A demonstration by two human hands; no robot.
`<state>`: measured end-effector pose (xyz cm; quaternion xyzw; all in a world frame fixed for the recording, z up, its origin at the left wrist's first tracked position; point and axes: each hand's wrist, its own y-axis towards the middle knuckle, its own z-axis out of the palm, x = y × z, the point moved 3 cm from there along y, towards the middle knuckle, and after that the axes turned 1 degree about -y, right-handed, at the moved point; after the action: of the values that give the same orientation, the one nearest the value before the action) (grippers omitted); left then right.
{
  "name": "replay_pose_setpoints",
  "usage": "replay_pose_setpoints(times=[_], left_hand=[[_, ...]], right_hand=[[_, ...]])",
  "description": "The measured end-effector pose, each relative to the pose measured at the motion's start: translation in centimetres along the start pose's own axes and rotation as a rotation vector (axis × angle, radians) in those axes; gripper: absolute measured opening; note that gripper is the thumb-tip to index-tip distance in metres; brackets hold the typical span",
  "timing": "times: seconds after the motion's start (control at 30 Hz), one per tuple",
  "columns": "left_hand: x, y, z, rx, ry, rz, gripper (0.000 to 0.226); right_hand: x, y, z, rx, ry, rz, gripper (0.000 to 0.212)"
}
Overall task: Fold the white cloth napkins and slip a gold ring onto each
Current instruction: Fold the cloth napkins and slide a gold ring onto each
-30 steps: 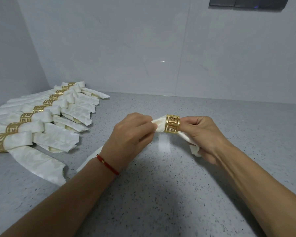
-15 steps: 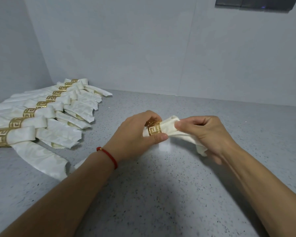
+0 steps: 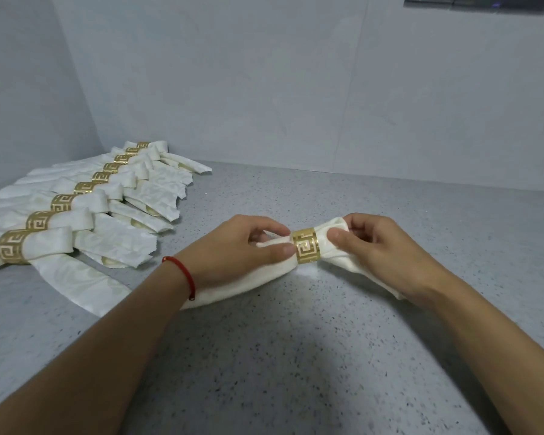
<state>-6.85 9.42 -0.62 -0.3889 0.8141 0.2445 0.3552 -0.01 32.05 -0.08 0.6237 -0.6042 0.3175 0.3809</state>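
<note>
My left hand (image 3: 233, 246) pinches the gold ring (image 3: 306, 245); my right hand (image 3: 377, 246) pinches the napkin (image 3: 252, 282) fold. I advise centring the ring, keeping folds bunched.

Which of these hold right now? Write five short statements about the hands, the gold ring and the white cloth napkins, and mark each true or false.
1. The gold fretwork ring sits around the folded white cloth napkin held between both hands. True.
2. The left hand wears the ring on a finger. False: its thumb and fingers pinch the napkin beside the ring.
3. The right hand grips the napkin's end on the ring's other side. True.
4. The row of finished ringed napkins lies to the person's right. False: it lies to the left, near the wall corner.
5. A red cord bracelet circles the left wrist. True.
</note>
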Motion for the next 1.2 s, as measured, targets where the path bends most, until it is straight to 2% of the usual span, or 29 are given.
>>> replay_pose_setpoints(times=[0.1,0.23,0.4,0.5,0.53,0.6,0.77,0.87,0.93,1.1,1.2], left_hand=[[0.3,0.1,-0.1,-0.015,-0.077,-0.029,0.04],[0.3,0.0,-0.4,0.008,-0.027,-0.033,0.052],[0.3,-0.2,-0.1,0.019,0.1,-0.022,0.055],[0.3,0.0,-0.2,0.001,0.116,-0.05,0.053],[0.3,0.1,-0.2,-0.012,0.14,-0.047,0.05],[0.1,0.1,-0.1,-0.051,0.229,-0.016,0.045],[0.2,0.0,0.6,-0.148,0.244,0.005,0.031],[0.6,0.0,0.6,-0.204,0.116,-0.053,0.027],[0.4,-0.2,0.7,-0.176,0.055,-0.08,0.031],[-1.8,-1.3,-0.6,0.0,0.11,-0.11,0.048],[-2.7,-1.9,-2.7,-0.021,0.072,-0.158,0.05]], right_hand=[[-0.3,0.2,0.5,-0.014,0.013,-0.006,0.015],[0.1,0.2,0.2,-0.023,-0.287,-0.081,0.021],[-0.3,0.2,0.5,0.068,-0.633,0.002,0.054],[-0.3,0.1,-0.2,0.027,-0.834,-0.038,0.071],[-0.2,0.0,-0.5,-0.015,-0.833,-0.08,0.074],[0.1,-0.1,-0.8,-0.088,-0.748,-0.192,0.067],[-0.5,0.2,1.2,-0.039,-0.527,-0.274,0.047],[-1.1,0.8,1.4,-0.061,-0.428,-0.211,0.035],[-0.9,0.9,1.4,-0.041,-0.411,-0.134,0.028],[1.2,0.8,1.1,0.065,-0.339,-0.005,0.03],[3.3,0.7,1.0,0.122,-0.212,0.003,0.031]])
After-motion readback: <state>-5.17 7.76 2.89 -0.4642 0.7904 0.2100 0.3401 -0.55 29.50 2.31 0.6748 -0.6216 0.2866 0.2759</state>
